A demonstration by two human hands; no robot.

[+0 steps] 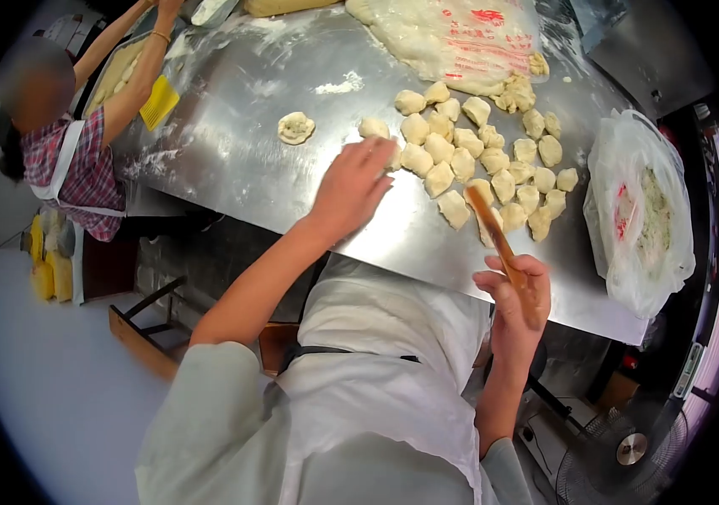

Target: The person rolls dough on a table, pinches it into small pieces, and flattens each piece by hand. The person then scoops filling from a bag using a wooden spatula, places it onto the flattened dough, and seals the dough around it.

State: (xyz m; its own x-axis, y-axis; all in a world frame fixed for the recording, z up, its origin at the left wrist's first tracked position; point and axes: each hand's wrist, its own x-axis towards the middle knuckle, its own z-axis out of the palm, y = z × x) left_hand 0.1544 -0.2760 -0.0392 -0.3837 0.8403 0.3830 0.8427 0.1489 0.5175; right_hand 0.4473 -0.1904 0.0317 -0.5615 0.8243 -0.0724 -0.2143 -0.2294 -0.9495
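Note:
My left hand reaches over the steel table with its fingers stretched toward a dough piece near its fingertips. Part of another piece shows beside the fingers. My right hand holds a flat wooden stick, raised at the table's front edge, its tip near the dough pieces. Several small dough pieces lie in a cluster right of my left hand. One flattened round with a filling-like centre sits apart to the left.
A large dough mass lies under printed plastic at the back. On the right stands a plastic bag with greenish filling. A co-worker works at the left end, near a yellow scraper. A fan is at lower right.

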